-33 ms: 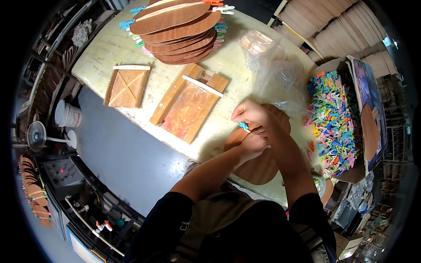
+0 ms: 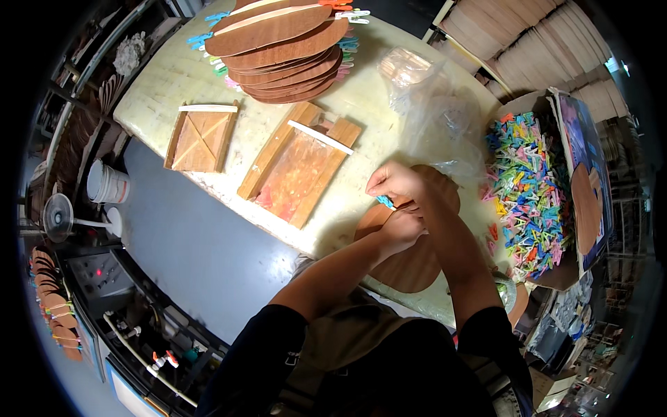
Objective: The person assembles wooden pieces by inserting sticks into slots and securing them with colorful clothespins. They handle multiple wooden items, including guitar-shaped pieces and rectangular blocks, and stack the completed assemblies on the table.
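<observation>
nothing readable | white bucket (image 2: 104, 182): reddish print, illegible | dark garment (image 2: 260, 354): pale mark, possibly lettering

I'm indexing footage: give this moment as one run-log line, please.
left hand: at brown board | right hand: beside blue clip | nearby: wooden frame, plastic bag, multicolored clips

The worktop (image 2: 149, 108) is pale yellow-green. Near its close edge, the board (image 2: 406, 267) is reddish brown and the clip (image 2: 385, 201) bright blue. By the far edge, brown boards (image 2: 278, 38) wear blue, white, orange, green and pink. Both frames are honey-brown: the small frame (image 2: 228, 139) bears a paler X, the large frame (image 2: 321, 184) whitish and pinkish smears. Right-edge clips (image 2: 531, 201) mix pink, yellow, green, blue, orange.
</observation>
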Motion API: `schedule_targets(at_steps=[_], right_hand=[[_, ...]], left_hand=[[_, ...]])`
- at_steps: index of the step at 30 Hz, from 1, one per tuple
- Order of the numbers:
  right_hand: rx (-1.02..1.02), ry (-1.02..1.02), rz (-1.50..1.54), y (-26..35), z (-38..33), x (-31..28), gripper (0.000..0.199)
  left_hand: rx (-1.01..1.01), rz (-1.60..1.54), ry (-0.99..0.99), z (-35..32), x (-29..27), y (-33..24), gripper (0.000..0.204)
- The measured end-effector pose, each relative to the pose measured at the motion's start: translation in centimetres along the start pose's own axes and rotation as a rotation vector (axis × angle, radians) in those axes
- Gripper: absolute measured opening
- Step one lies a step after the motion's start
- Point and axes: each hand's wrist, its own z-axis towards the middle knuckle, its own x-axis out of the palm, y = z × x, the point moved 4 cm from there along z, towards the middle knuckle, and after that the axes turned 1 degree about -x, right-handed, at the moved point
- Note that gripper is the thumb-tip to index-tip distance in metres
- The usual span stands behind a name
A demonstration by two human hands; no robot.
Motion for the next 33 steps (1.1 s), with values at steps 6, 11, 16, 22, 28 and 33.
schedule_targets(at_steps=[6,11,16,22,28,33], right_hand=[[-0.123,-0.067,-0.107,-0.7,-1.1,0.3,0.028],[-0.411,-0.691,0.019,-4.2,-10.2,-3.2,0.035],[-0.055,-1.333,0.204,-6.7,-24.6,1.6,0.027],[-0.049,-1.366,0.541,-12.1,-28.0,9.0,0.020],[0.131,-1.467,0.633,-13.8,-31.7,15.3,0.022],[0.326,-1.731,0.615,-16.3,-33.7,17.1,0.026]], left_hand=[[-0.035,0.028,0.109,0.3,0.0,-0.1,0.014],[-0.172,-0.021,0.321,0.6,-3.8,1.1,0.026],[-0.663,-0.098,-0.820,-4.8,-24.8,8.5,0.020],[-0.949,-0.588,-1.590,-13.4,-42.1,24.4,0.024],[-1.018,-0.720,-1.326,-11.2,-44.6,32.0,0.024],[-0.898,-0.439,-0.922,-15.0,-48.4,36.6,0.027]])
